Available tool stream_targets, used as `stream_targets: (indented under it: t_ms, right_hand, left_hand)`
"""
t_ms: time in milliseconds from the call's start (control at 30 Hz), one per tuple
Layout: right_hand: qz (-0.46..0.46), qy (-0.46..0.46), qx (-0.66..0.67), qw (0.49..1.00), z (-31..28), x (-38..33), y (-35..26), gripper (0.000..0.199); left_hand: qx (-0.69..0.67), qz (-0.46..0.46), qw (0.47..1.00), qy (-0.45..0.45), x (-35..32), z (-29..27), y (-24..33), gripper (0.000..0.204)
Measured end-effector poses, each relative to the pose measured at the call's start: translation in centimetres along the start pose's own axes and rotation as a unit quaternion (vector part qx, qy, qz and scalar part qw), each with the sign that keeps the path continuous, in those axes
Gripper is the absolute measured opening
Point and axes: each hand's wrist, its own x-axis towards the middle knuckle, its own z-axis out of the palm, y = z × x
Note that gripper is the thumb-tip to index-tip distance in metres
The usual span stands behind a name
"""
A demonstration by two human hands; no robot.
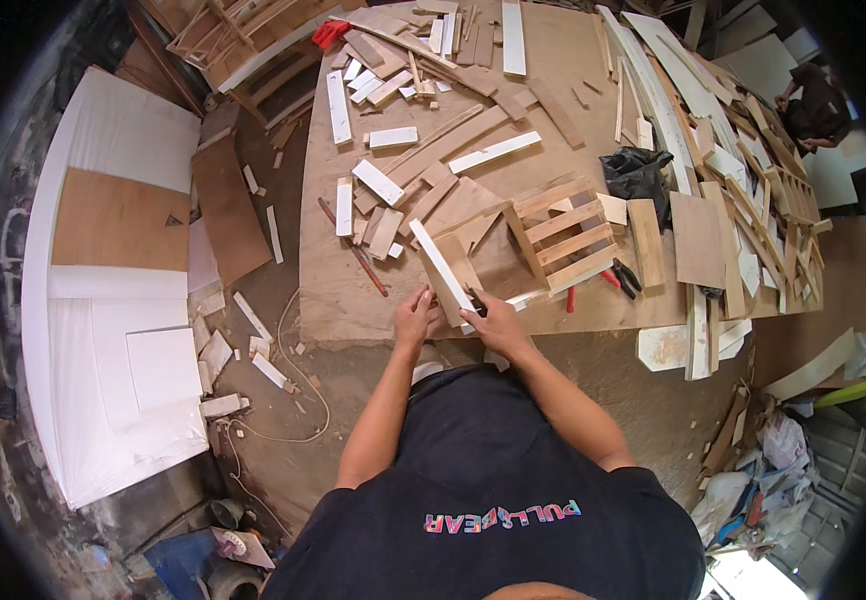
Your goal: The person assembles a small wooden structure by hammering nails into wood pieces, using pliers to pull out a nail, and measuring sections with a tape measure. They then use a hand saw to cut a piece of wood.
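Observation:
Right in front of me, at the worktable's near edge, is a small wooden frame with slats [575, 238]. A board with a white edge [437, 258] stands tilted at its left end; whether the two are joined I cannot tell. My left hand [415, 318] is closed on the near left side of this board, fingertips pressed to it. My right hand [494, 325] is closed at the near end of the white edge. From its fingers sticks a small dark object, too small to name. Red-and-black pliers [625, 280] lie right of the frame.
White and bare wood offcuts [393, 137] cover much of the worktable [338, 300]. A black plastic bag [637, 172] and a long heap of boards [753, 180] are at the right. Another person [817, 105] is at the far right. A cable [325, 405] and scraps lie on the floor.

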Motion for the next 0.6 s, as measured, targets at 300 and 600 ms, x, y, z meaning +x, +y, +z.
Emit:
stream_targets:
  t_ms: [300,600]
  right_hand:
    - [-0.077,0.152,-0.062,0.983,7.9,-0.7,0.3,0.039]
    - [-0.017,0.182,-0.055,0.982,7.6,-2.5,1.8,0.037]
  left_hand:
    - [0.046,0.066,0.995,-0.050,2.2,-1.7,0.6,0.046]
    - [0.102,0.113,0.988,0.010,0.9,0.3,1.8,0.049]
